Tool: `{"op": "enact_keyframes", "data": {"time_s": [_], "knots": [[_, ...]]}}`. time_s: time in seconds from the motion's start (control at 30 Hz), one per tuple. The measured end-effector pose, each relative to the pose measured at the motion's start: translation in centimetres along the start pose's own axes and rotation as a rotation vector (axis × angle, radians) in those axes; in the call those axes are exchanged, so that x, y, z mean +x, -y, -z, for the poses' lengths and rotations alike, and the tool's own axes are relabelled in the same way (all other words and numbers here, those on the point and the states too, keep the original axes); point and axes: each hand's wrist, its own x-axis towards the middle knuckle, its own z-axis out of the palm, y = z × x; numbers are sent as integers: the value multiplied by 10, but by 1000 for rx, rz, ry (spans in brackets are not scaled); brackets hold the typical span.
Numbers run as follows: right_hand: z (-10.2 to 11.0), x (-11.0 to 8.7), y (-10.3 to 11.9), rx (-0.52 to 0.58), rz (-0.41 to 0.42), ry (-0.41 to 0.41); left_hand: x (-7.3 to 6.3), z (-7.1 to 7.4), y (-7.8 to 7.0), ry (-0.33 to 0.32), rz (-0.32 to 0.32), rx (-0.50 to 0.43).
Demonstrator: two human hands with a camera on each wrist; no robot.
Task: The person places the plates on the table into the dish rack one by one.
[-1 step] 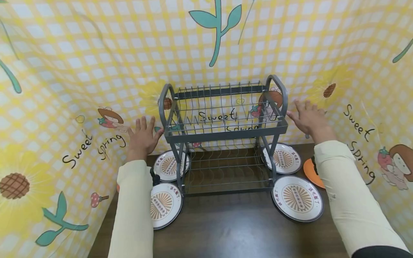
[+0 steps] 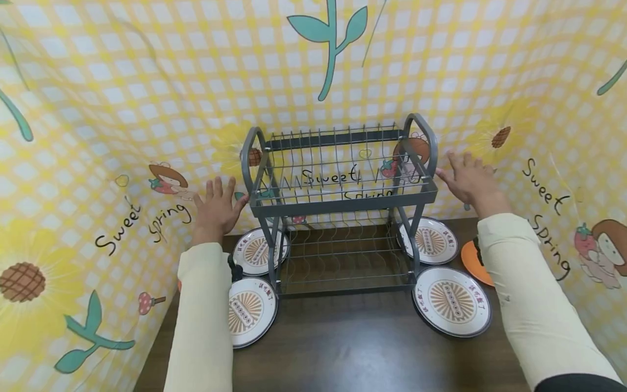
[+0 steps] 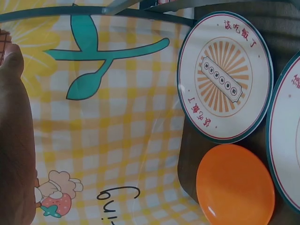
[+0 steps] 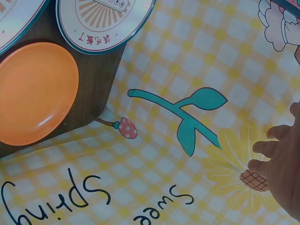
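Observation:
A grey two-tier dish rack (image 2: 343, 206) stands upright on the dark wooden table, with no dishes on either tier. On its left side my left hand (image 2: 217, 209) is raised with fingers spread, the thumb tip right at the upper frame. My right hand (image 2: 471, 182) mirrors it on the other side, fingers extended, its thumb close to the right handle loop. Neither hand holds anything. In the left wrist view part of the left hand (image 3: 16, 136) shows at the edge; the right wrist view has the right hand's fingers (image 4: 265, 149) in front of the printed cloth.
Patterned white plates lie flat beside the rack: a rear left one (image 2: 257, 251), front left one (image 2: 247, 313), rear right one (image 2: 433, 240) and front right one (image 2: 452, 302). Orange plates (image 3: 234, 187) lie at both outer sides. Yellow checked cloth (image 2: 196, 65) walls the table at back and sides.

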Motion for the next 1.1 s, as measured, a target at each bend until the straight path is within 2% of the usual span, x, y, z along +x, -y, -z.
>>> {"op": "enact_keyframes", "data": {"time_s": [0.23,0.33,0.4,0.5,0.6,0.67,0.73,0.83,0.93,1.0,1.1], "knots": [[10,-2,-2,13,-6,7,2,6,3,-45,-33,0],[16,-3,-6,3,-10,18,2,15,3,-64,-72,9],[22,-5,-8,18,-20,37,0,25,2,-99,-105,6],[30,-10,-11,92,-31,82,-5,42,1,-218,-159,11],[35,-17,-13,189,-50,154,-12,59,-2,-379,-201,-14],[34,-24,-15,214,-46,184,-19,69,-5,-471,-226,-59],[31,-32,-19,218,-37,205,-28,78,-9,-524,-235,-105],[22,-47,-26,211,-15,203,-46,91,-20,-504,-215,-177],[8,-64,-34,211,-11,201,-64,103,-35,-417,-198,-193],[-1,-76,-37,203,-10,185,-73,109,-46,-378,-236,-194],[-15,-94,-40,226,-29,198,-85,112,-63,-350,-343,-135]]}}
